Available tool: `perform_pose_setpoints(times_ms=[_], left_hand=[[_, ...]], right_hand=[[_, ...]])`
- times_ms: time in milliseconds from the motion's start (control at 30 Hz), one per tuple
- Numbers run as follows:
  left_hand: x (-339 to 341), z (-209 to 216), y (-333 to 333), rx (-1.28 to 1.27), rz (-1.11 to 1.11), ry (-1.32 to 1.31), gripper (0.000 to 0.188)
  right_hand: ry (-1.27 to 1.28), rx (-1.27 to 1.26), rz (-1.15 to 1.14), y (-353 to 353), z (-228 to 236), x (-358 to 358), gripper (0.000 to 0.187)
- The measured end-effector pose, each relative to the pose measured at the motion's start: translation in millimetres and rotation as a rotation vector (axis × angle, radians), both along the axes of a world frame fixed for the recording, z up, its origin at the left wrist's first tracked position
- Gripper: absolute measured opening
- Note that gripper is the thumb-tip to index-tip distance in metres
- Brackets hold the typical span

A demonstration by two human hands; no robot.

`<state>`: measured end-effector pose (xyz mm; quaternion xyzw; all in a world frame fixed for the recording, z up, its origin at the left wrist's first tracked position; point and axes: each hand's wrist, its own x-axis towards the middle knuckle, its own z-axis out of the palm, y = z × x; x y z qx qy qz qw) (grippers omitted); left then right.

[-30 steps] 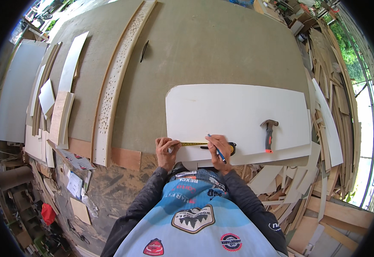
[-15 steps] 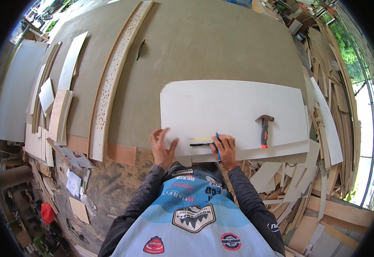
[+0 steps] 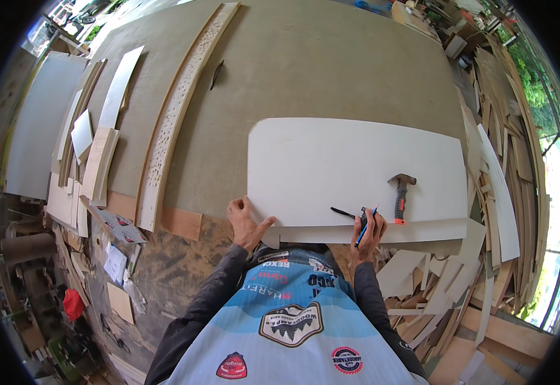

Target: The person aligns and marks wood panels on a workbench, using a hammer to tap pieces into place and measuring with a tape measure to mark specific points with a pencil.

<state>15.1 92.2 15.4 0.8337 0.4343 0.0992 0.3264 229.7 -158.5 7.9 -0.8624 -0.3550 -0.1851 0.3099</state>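
Observation:
A white board with a rounded far left corner lies on the large grey-brown table surface. At its near left corner is my left hand, thumb and fingers spread, touching the board's edges. My right hand is closed around a slim blue pencil over the near edge. The same hand also has a dark tool with a thin black strip pointing left; its body is mostly hidden by my fingers. A hammer with a grey and orange handle rests on the board, right of that hand.
Under the near edge shows another pale panel. A long speckled strip crosses the table at left, near a small dark curved piece. Cut boards lie farther left. Wood offcuts are heaped at the right.
My right hand has moved right along the near edge with the pencil and dark tool. The yellow strip beside it no longer shows. My left hand stays at the corner, thumb stretched further right.

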Motion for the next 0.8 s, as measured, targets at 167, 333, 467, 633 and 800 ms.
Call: perform_pose_setpoints(times_ms=[167,333,467,633,800], left_hand=[[55.4,1.1,-33.6,0.133,-0.039,0.124,0.096],[103.4,-7.5,-53.8,0.140,-0.204,0.064,0.101],[131.5,-12.1,-64.9,0.113,-0.247,0.049,0.103],[132.5,-0.1,-60.3,0.079,-0.186,-0.041,0.090],[118.2,1.4,-13.4,-0.396,0.016,-0.670,0.048]], right_hand=[[0.015,0.016,-0.017,5.0,-4.6,24.3,0.031],[-0.021,0.006,-0.060,0.7,-4.9,55.1,0.028],[0.029,0.002,-0.010,13.3,-1.9,71.5,0.027],[0.106,0.022,0.143,51.8,4.6,69.2,0.025],[0.314,0.096,0.500,122.3,23.9,38.9,0.028]])
